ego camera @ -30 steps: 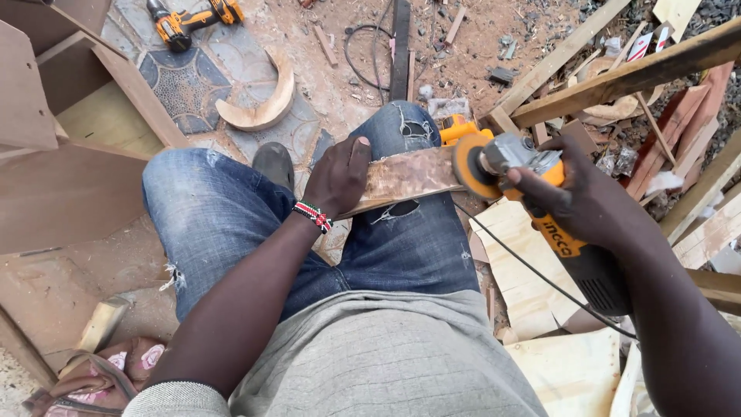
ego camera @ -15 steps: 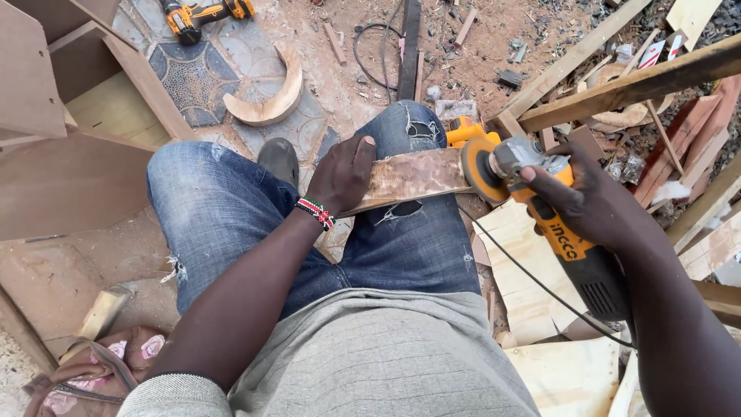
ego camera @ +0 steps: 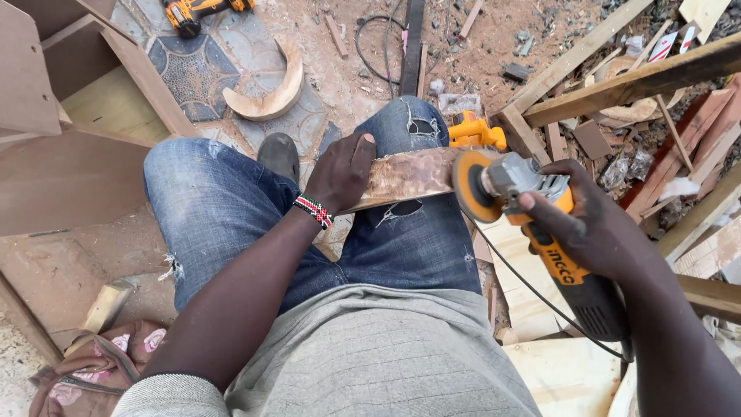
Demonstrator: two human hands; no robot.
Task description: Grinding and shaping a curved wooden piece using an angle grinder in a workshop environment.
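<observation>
Hands clamped: left hand [ego camera: 340, 174] covers plank [ego camera: 409, 174] end, right hand [ego camera: 598, 228] hides grinder [ego camera: 532, 224] body.

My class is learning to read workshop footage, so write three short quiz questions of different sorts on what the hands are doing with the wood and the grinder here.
1. True or false: the left hand presses the wood strip down on the knee.
2. Which hand holds the grinder? A) left B) right C) both
3. Fill in: the grinder's disc meets the strip at its ____ end.

Key
1. True: it lies across the jeans, under the hand.
2. B: the right hand wraps the orange body, alone.
3. Right, the end away from the left hand.
</observation>
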